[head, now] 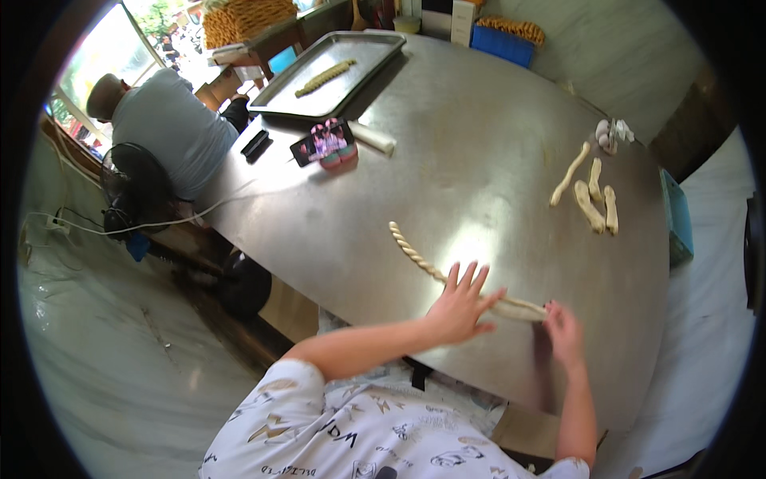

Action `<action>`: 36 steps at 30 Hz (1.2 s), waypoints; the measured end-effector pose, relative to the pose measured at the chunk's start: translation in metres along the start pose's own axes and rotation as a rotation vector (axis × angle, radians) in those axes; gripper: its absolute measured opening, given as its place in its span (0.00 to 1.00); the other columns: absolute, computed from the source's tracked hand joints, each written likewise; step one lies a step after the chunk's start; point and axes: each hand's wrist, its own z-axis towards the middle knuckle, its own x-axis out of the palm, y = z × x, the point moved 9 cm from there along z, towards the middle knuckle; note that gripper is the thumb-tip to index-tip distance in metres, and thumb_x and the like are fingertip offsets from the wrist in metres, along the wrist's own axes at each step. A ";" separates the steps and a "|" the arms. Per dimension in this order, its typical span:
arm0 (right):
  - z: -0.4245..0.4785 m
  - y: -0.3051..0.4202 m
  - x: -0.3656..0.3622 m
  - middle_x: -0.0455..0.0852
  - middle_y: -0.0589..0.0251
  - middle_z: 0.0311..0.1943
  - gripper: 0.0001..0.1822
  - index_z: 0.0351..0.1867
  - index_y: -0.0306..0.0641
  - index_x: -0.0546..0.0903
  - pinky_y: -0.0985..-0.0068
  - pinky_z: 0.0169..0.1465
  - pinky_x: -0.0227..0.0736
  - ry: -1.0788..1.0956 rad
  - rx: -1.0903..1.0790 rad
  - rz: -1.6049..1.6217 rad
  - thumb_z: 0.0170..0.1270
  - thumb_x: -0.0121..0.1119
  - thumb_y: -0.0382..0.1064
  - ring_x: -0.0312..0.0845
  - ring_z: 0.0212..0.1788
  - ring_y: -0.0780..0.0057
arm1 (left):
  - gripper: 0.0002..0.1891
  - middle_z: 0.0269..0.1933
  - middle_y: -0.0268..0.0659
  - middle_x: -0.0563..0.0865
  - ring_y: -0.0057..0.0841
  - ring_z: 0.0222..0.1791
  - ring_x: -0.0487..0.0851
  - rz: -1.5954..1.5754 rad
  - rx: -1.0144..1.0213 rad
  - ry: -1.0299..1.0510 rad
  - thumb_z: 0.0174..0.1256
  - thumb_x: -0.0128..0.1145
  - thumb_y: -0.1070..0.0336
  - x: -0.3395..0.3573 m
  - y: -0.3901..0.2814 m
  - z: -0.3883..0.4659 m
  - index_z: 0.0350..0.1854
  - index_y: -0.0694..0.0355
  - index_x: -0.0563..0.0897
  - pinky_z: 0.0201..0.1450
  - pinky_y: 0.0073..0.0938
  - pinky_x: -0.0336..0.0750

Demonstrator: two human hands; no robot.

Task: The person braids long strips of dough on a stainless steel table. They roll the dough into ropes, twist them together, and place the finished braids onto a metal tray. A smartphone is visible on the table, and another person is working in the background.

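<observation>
A strand of dough (417,256), twisted like a rope at its far left part, lies on the steel table (335,239). My left hand (459,308) rests flat on its middle with the fingers spread. To the right, my right hand (561,329) pinches the strand's other end, slightly blurred, and the stretch between the hands looks like two strands side by side. Several untwisted dough pieces (588,206) lie near the table's right side. A braided length of dough (326,78) sits in the metal baking tray (263,106) at the back left.
A propped phone (323,143), a white roller-like bar (372,138) and a black case (257,145) stand left of centre. A person (173,126) sits beyond the left edge near a fan (134,185). A white cable (161,224) crosses that edge. A blue basket (501,46) stands behind.
</observation>
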 end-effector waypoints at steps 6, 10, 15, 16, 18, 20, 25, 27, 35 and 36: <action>-0.010 0.043 -0.002 0.78 0.44 0.67 0.17 0.58 0.34 0.78 0.54 0.79 0.56 -0.141 -0.541 -0.346 0.71 0.62 0.37 0.67 0.75 0.42 | 0.43 0.80 0.62 0.61 0.59 0.82 0.57 -0.088 0.113 -0.062 0.74 0.51 0.32 0.006 -0.004 0.027 0.81 0.57 0.66 0.82 0.54 0.54; -0.007 0.025 0.004 0.83 0.47 0.62 0.13 0.52 0.34 0.79 0.58 0.77 0.60 0.053 -0.247 -0.389 0.71 0.61 0.37 0.69 0.73 0.42 | 0.45 0.81 0.63 0.59 0.60 0.83 0.55 -0.005 0.085 0.090 0.72 0.51 0.28 0.010 -0.016 0.004 0.83 0.52 0.63 0.82 0.63 0.49; 0.000 0.037 -0.015 0.86 0.48 0.57 0.24 0.68 0.37 0.76 0.61 0.74 0.67 -0.174 -0.199 -0.449 0.72 0.60 0.37 0.71 0.73 0.43 | 0.46 0.79 0.65 0.62 0.55 0.82 0.57 0.007 -0.069 -0.300 0.75 0.50 0.33 -0.010 0.001 0.039 0.79 0.71 0.62 0.82 0.53 0.53; -0.010 0.048 -0.013 0.86 0.48 0.57 0.26 0.71 0.37 0.74 0.60 0.73 0.67 -0.242 -0.393 -0.487 0.72 0.60 0.37 0.71 0.73 0.44 | 0.45 0.80 0.65 0.62 0.55 0.82 0.57 -0.026 0.040 -0.168 0.74 0.52 0.34 0.001 -0.008 0.038 0.80 0.68 0.63 0.82 0.53 0.54; -0.033 0.068 0.000 0.87 0.46 0.57 0.27 0.72 0.35 0.74 0.58 0.72 0.68 -0.203 -0.767 -0.549 0.72 0.59 0.36 0.71 0.73 0.46 | 0.44 0.80 0.64 0.60 0.59 0.82 0.58 -0.054 0.194 0.071 0.72 0.56 0.33 0.015 -0.025 0.020 0.80 0.60 0.65 0.82 0.53 0.55; -0.014 0.042 0.001 0.87 0.46 0.58 0.28 0.72 0.34 0.74 0.56 0.72 0.68 -0.030 -0.464 -0.435 0.72 0.60 0.36 0.72 0.72 0.46 | 0.44 0.80 0.64 0.61 0.63 0.81 0.57 -0.078 0.194 -0.002 0.72 0.54 0.31 0.008 -0.031 0.006 0.81 0.55 0.65 0.81 0.63 0.51; 0.004 0.015 -0.017 0.85 0.45 0.60 0.21 0.62 0.31 0.80 0.51 0.68 0.69 -0.137 -0.081 -0.450 0.70 0.61 0.36 0.73 0.69 0.44 | 0.43 0.80 0.63 0.62 0.54 0.83 0.55 0.049 -0.079 -0.238 0.78 0.43 0.33 -0.006 -0.009 0.040 0.80 0.67 0.64 0.83 0.60 0.45; -0.013 0.053 -0.010 0.79 0.42 0.66 0.23 0.64 0.31 0.78 0.53 0.73 0.66 -0.304 -0.609 -0.621 0.69 0.61 0.34 0.71 0.72 0.43 | 0.44 0.80 0.63 0.62 0.53 0.84 0.55 0.063 0.072 -0.200 0.76 0.46 0.32 0.006 -0.018 0.043 0.80 0.67 0.65 0.84 0.56 0.47; -0.009 0.001 -0.010 0.78 0.46 0.69 0.21 0.61 0.33 0.78 0.52 0.77 0.61 -0.056 0.004 -0.078 0.68 0.63 0.34 0.68 0.75 0.43 | 0.46 0.80 0.64 0.60 0.57 0.83 0.55 -0.002 -0.038 -0.086 0.73 0.50 0.29 0.008 -0.024 0.033 0.82 0.61 0.63 0.82 0.63 0.48; -0.005 0.004 -0.016 0.78 0.46 0.69 0.19 0.58 0.34 0.79 0.52 0.77 0.61 -0.101 -0.002 -0.186 0.68 0.64 0.33 0.68 0.75 0.43 | 0.45 0.80 0.63 0.62 0.54 0.83 0.56 0.026 -0.030 -0.250 0.74 0.51 0.32 -0.001 -0.022 0.039 0.80 0.65 0.64 0.83 0.60 0.50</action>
